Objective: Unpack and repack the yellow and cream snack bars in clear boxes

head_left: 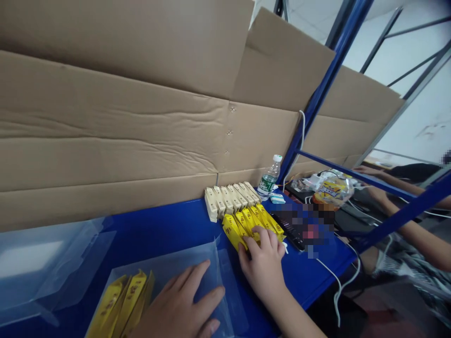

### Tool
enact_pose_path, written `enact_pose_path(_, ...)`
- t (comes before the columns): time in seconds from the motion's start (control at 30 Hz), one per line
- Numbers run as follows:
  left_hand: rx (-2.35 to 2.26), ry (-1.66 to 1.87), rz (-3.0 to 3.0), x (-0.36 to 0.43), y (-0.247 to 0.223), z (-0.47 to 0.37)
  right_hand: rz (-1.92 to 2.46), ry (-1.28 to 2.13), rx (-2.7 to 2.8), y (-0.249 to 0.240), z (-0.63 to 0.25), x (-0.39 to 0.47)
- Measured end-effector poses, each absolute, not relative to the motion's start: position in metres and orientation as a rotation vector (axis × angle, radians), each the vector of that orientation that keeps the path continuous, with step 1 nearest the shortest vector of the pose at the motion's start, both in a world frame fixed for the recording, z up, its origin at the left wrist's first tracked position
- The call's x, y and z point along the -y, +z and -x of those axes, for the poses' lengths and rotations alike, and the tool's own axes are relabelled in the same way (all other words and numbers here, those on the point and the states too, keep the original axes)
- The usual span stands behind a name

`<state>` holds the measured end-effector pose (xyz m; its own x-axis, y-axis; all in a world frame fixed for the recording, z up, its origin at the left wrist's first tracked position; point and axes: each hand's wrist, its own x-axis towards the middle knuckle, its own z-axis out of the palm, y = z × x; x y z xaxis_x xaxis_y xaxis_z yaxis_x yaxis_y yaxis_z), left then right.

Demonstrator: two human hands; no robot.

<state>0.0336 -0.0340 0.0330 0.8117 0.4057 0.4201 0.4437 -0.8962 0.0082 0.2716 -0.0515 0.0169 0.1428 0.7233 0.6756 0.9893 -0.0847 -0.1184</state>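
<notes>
A row of yellow packets (231, 230) stands on the blue table, pressed side by side. My right hand (264, 263) is over the near end of this row, thumb and fingers bent round a yellow packet; its fingertips partly cover the packets. My left hand (185, 300) reaches into a clear plastic box (169, 258), fingers spread, holding nothing that I can see. Several yellow packets (132, 293) stand on edge at the box's left side, beside the back of that hand. Behind the yellow row is a row of cream packets (227, 201).
The box's clear lid (52, 263) lies open to the left. A water bottle (269, 178), a phone (289, 230) and white cables (334, 277) are at the right. Cardboard (141, 117) walls the back beside a blue metal post (317, 98). Another person's arms (412, 234) show beyond it.
</notes>
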Motion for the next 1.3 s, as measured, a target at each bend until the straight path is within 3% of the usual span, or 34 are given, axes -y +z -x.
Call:
enact_pose_path(0.17, 0.683, -0.599, 2.869, 0.039, 0.062, -0.036, 1.754, -0.565, 1.714, 0.015, -0.29, 0.097)
enact_pose_path(0.4, 0.555, -0.714, 2.788, 0.031, 0.036, -0.033, 1.678, -0.233, 1.63, -0.001, -0.312, 0.15)
enact_pose_path(0.67, 0.429, -0.785, 2.688, 0.03, 0.055, -0.039, 1.847, 0.361, 1.411, -0.001, -0.315, 0.142)
enact_pose_path(0.87, 0.374, -0.843, 2.721, 0.03, 0.073, -0.041, 1.661, 0.534, 1.548, 0.026, -0.302, 0.14)
enact_pose_path(1.13, 0.425, -0.923, 2.679, 0.026, 0.04, -0.035, 1.652, 0.695, 1.673, 0.022, -0.294, 0.121)
enact_pose_path(1.3, 0.496, -1.004, 2.65, 0.032, 0.059, -0.04, 1.604, 0.747, 1.774, 0.028, -0.303, 0.117)
